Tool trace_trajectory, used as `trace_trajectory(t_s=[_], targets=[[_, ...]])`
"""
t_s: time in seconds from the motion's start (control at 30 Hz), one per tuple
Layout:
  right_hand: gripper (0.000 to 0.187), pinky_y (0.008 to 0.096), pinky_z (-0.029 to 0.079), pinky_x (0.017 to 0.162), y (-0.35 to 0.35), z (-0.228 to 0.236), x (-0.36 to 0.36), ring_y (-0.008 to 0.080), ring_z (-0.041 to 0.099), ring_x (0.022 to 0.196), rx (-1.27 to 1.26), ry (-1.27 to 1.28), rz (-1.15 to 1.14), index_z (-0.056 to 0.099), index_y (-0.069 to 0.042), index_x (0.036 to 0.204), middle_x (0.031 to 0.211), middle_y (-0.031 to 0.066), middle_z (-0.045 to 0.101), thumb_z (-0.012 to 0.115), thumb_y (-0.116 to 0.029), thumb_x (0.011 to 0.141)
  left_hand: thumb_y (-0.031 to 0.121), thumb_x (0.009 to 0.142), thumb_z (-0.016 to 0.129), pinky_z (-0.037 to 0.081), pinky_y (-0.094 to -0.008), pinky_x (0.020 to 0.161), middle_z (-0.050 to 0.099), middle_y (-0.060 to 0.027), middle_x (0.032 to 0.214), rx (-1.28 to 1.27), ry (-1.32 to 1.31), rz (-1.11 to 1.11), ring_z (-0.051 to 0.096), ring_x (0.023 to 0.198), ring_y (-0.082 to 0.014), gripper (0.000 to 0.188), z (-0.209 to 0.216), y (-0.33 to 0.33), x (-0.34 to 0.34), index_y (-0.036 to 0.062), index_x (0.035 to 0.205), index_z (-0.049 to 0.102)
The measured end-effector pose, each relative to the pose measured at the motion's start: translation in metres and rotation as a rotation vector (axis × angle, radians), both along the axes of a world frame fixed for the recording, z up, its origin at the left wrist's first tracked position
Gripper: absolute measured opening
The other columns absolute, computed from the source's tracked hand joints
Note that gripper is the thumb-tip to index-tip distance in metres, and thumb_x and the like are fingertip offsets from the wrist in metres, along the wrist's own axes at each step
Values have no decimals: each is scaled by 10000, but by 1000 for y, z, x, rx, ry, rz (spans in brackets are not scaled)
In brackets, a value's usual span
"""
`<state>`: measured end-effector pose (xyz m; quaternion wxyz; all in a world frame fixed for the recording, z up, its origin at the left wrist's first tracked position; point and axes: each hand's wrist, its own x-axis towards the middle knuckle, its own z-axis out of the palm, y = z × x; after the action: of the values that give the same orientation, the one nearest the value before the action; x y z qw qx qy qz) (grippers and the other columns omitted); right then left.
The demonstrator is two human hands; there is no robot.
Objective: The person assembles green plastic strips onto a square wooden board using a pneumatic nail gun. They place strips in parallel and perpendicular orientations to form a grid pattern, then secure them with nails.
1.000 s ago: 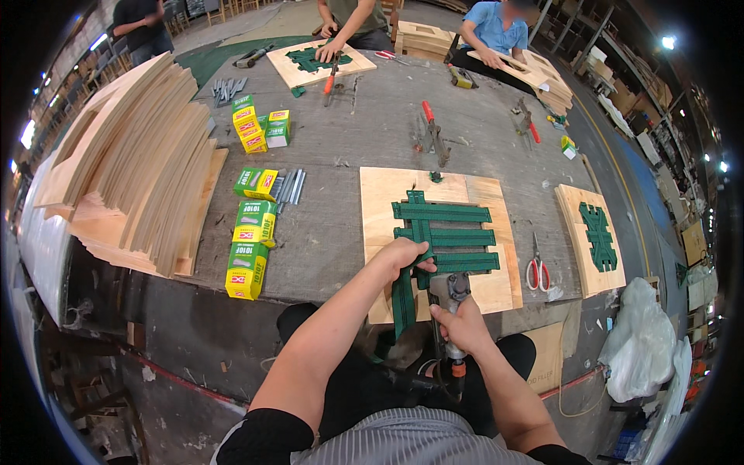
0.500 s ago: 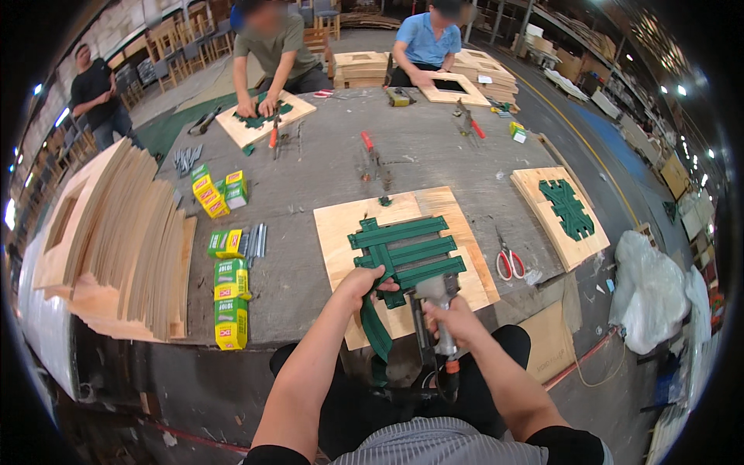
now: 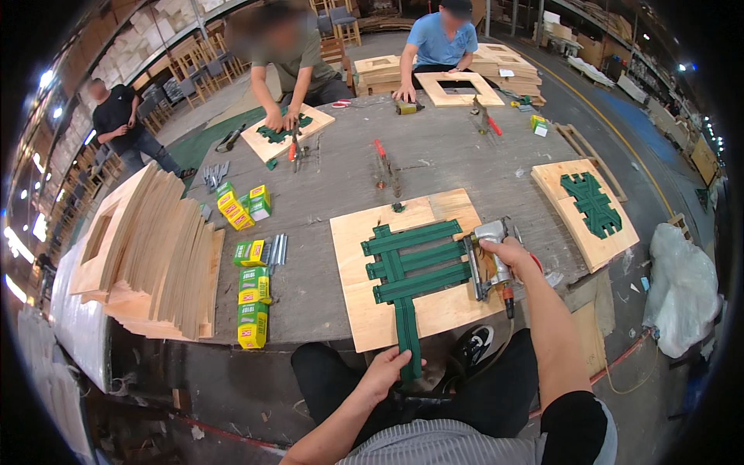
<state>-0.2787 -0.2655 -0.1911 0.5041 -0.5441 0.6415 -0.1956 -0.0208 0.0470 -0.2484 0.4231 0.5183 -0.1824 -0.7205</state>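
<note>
In front of me lies a square plywood board (image 3: 358, 325) with a window in its middle. Green webbing straps (image 3: 431, 285) run across that window, and one upright strap passes over and under them. Its loose tail (image 3: 406, 335) hangs past the board's near edge. My left hand (image 3: 385, 372) pinches this tail near its end, below the board. My right hand (image 3: 508, 256) is wrapped round a pneumatic staple gun (image 3: 488, 267), whose body sits over the board's right edge, beside the ends of the cross straps. An air hose trails from its lower end.
Yellow-green boxes (image 3: 253, 287) and loose staple strips (image 3: 277, 249) lie left of the board. Stacked plywood frames (image 3: 167, 256) stand far left. A strapped board (image 3: 620, 232) rests right. Across the table two people work on boards; red-handled pliers (image 3: 379, 147) lie between.
My right hand has carried the staple gun up to the board's right edge. My left hand has moved down the strap's tail, which now hangs straighter. The far right co-worker's hand has shifted left.
</note>
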Motion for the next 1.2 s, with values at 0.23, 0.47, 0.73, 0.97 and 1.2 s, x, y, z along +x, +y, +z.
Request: trace_trajectory(t_s=[0.23, 0.47, 0.73, 0.97, 1.2], targets=[[636, 485, 538, 931, -1, -15, -30, 442, 685, 1061, -347, 544, 108, 722, 25, 1116, 1071, 310, 714, 728, -557, 860, 264, 1110, 493, 602, -417, 895, 729, -172, 1190, 5, 158, -17, 735, 998, -268, 338, 12, -2, -10, 6, 1311, 577], [459, 488, 530, 948, 29, -36, -110, 413, 681, 1054, -507, 773, 87, 618, -37, 1247, 1108, 256, 708, 756, -211, 846, 255, 1105, 482, 625, -445, 811, 732, -185, 1084, -152, 177, 74, 740, 877, -300, 318, 44, -54, 14, -8, 1245, 594], [559, 448, 551, 936, 39, 16, -146, 391, 699, 1074, -444, 493, 86, 578, -75, 1336, 1156, 235, 717, 704, -140, 795, 270, 1097, 499, 606, -354, 659, 725, -122, 908, -115, 55, 108, 690, 710, -223, 329, 62, -128, 44, -32, 1143, 622], [479, 468, 545, 748, 93, 58, -34, 358, 710, 895, -792, 483, 877, 637, -161, 1166, 955, 154, 711, 785, -478, 840, 271, 1079, 545, 594, -320, 616, 723, -129, 875, -83, -30, 108, 685, 666, -204, 328, 68, -131, 58, -42, 1116, 633], [544, 504, 463, 877, 82, 35, 35, 356, 697, 955, -792, 734, 1308, 615, -140, 1172, 964, 142, 694, 709, -581, 868, 296, 1080, 547, 601, -315, 641, 736, -141, 889, -114, -72, 33, 696, 674, -195, 339, 72, -127, 57, -26, 1134, 640]])
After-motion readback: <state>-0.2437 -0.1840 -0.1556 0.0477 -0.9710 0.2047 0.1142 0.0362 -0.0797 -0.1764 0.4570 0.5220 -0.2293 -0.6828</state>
